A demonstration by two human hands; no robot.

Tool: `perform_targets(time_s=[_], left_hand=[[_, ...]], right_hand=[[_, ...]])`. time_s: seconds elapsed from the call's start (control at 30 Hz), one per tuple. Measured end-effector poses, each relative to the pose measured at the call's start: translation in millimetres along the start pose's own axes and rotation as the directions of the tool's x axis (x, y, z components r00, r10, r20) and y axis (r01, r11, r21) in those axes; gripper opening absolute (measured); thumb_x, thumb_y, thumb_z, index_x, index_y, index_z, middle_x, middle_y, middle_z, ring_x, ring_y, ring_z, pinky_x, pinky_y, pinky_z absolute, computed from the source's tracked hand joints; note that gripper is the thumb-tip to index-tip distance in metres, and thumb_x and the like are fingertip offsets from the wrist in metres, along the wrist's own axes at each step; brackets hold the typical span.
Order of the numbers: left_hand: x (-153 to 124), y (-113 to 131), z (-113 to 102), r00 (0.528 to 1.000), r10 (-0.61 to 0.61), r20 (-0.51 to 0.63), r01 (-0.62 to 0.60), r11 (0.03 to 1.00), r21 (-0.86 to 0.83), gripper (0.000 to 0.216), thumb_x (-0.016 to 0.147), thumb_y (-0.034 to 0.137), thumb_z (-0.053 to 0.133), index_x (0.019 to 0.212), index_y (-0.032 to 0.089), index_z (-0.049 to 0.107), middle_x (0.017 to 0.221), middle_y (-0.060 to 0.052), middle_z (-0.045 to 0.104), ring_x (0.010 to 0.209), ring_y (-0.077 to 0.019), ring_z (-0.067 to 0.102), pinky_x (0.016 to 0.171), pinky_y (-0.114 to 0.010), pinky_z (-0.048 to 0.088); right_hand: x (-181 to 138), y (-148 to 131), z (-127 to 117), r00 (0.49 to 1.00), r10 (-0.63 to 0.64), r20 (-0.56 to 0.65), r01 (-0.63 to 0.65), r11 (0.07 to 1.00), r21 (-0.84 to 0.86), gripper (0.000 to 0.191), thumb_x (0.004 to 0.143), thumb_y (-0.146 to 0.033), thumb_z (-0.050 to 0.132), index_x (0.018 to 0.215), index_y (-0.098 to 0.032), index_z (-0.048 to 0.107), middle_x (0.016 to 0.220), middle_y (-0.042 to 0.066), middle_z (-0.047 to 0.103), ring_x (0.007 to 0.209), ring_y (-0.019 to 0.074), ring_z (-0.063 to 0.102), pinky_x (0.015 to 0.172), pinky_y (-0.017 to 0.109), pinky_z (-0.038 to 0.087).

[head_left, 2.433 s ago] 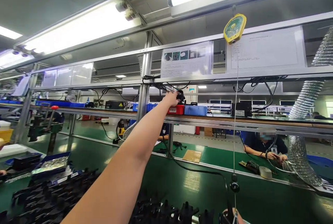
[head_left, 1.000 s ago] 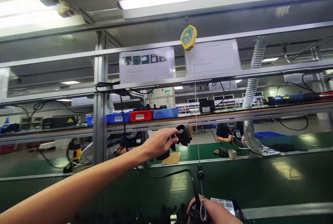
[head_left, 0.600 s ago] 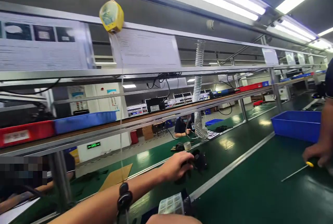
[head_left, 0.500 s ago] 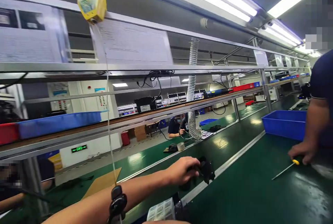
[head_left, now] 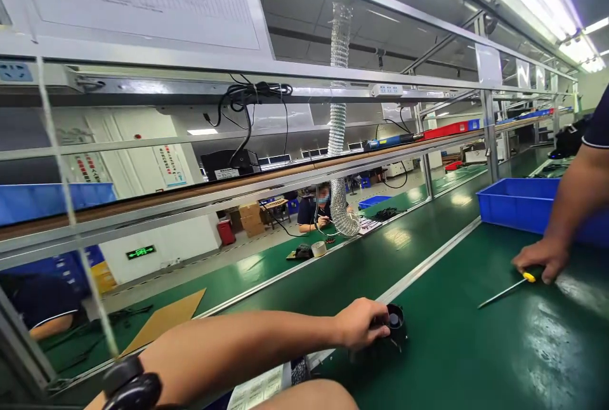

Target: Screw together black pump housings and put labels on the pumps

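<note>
My left hand reaches out to the right, fingers closed round a small black part with a round opening. The part rests on the green conveyor belt, just past its metal edge rail. Only a strip of my right hand or wrist shows at the bottom edge, and its fingers are hidden. A pale gridded sheet lies beside it.
A co-worker's hand rests on a yellow-handled screwdriver on the belt, in front of a blue bin. A thin balancer cord with a black stop hangs at the left. Another person sits beyond, near a silver flexible duct.
My left hand took the black part from the upper shelf, carried it down and to the right, and now holds it on the belt. The view swung right.
</note>
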State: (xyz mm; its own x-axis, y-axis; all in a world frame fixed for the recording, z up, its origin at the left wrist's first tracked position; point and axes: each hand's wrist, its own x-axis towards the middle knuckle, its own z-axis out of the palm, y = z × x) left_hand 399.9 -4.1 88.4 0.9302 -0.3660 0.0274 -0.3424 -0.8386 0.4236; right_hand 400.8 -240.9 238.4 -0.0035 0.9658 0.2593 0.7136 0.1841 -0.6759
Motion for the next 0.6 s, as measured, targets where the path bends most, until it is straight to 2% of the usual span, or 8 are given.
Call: perform_targets(time_s=[0.07, 0.1, 0.13, 0.17, 0.2, 0.37, 0.47, 0.6], left_hand=[[5, 0, 7, 1.000, -0.014, -0.017, 0.013, 0.999, -0.043, 0.018, 0.092, 0.037, 0.075, 0.100, 0.022, 0.074, 0.095, -0.005, 0.076, 0.086, -0.0216, 0.068, 0.080, -0.031, 0.050], [7, 1, 10, 0.999, -0.020, -0.029, 0.018, 0.997, -0.070, 0.020, 0.093, 0.039, 0.074, 0.104, 0.022, 0.074, 0.099, -0.005, 0.077, 0.090, -0.0223, 0.069, 0.083, -0.031, 0.051], [7, 2, 12, 0.999, -0.028, -0.040, 0.024, 0.995, -0.100, 0.023, 0.093, 0.040, 0.074, 0.108, 0.023, 0.075, 0.105, -0.006, 0.077, 0.094, -0.0230, 0.069, 0.087, -0.032, 0.052], [7, 2, 14, 0.998, -0.038, -0.049, 0.031, 0.991, -0.131, 0.027, 0.093, 0.041, 0.074, 0.113, 0.023, 0.075, 0.111, -0.006, 0.077, 0.099, -0.0238, 0.069, 0.090, -0.033, 0.053], [7, 3, 15, 0.997, -0.050, -0.053, 0.041, 0.986, -0.163, 0.032, 0.091, 0.042, 0.076, 0.118, 0.023, 0.075, 0.117, -0.007, 0.077, 0.102, -0.0246, 0.069, 0.093, -0.034, 0.053], [5, 3, 17, 0.995, -0.100, -0.007, 0.093, 0.951, -0.296, 0.059, 0.093, 0.049, 0.074, 0.144, 0.020, 0.066, 0.140, -0.014, 0.069, 0.118, -0.0288, 0.066, 0.104, -0.040, 0.054], [4, 4, 11, 0.993, -0.082, 0.084, 0.107, 0.927, -0.358, 0.062, 0.104, 0.057, 0.056, 0.153, 0.020, 0.060, 0.133, -0.011, 0.071, 0.113, -0.0255, 0.066, 0.103, -0.039, 0.054], [-3, 7, 5, 0.974, -0.021, 0.227, 0.109, 0.919, -0.379, 0.068, 0.103, 0.071, 0.052, 0.144, 0.021, 0.070, 0.113, -0.007, 0.074, 0.099, -0.0224, 0.067, 0.097, -0.037, 0.056]], right_hand=[[-82, 60, -81, 0.989, 0.146, 0.033, -0.144, 0.988, -0.049, 0.083, 0.101, -0.070, 0.041, 0.043, -0.012, 0.054, 0.036, -0.013, 0.054, 0.037, 0.0035, 0.064, 0.042, 0.004, 0.028], [-122, 91, -113, 0.968, 0.244, -0.054, -0.247, 0.968, -0.050, 0.083, 0.100, -0.072, 0.044, 0.040, -0.015, 0.050, 0.030, -0.013, 0.045, 0.031, 0.0033, 0.059, 0.039, 0.005, 0.029], [-157, 120, -137, 0.883, 0.362, -0.297, -0.373, 0.928, 0.022, 0.086, 0.097, -0.076, 0.036, 0.038, -0.016, 0.045, 0.027, -0.014, 0.038, 0.025, 0.0015, 0.051, 0.038, 0.005, 0.028], [-185, 146, -153, 0.678, 0.465, -0.569, -0.464, 0.871, 0.159, 0.085, 0.094, -0.078, 0.026, 0.039, -0.015, 0.043, 0.029, -0.015, 0.035, 0.024, -0.0013, 0.046, 0.040, 0.006, 0.026], [-204, 167, -162, 0.593, 0.507, -0.626, -0.493, 0.843, 0.216, 0.083, 0.093, -0.074, 0.017, 0.045, -0.012, 0.046, 0.035, -0.016, 0.037, 0.026, -0.0039, 0.045, 0.043, 0.008, 0.027], [-221, 212, -165, 0.730, 0.587, -0.350, -0.519, 0.810, 0.274, 0.079, 0.073, -0.084, 0.069, 0.053, -0.013, 0.043, 0.037, -0.020, 0.043, 0.032, 0.0038, 0.053, 0.042, 0.008, 0.040], [-218, 216, -164, 0.694, 0.590, -0.414, -0.417, 0.797, 0.436, 0.078, 0.078, -0.082, 0.066, 0.051, -0.014, 0.039, 0.035, -0.020, 0.040, 0.029, 0.0011, 0.049, 0.040, 0.005, 0.034], [-212, 207, -144, 0.701, 0.460, -0.545, -0.405, 0.886, 0.227, 0.079, 0.084, -0.077, 0.046, 0.043, -0.012, 0.030, 0.032, -0.018, 0.041, 0.024, -0.0027, 0.047, 0.041, 0.003, 0.027]])
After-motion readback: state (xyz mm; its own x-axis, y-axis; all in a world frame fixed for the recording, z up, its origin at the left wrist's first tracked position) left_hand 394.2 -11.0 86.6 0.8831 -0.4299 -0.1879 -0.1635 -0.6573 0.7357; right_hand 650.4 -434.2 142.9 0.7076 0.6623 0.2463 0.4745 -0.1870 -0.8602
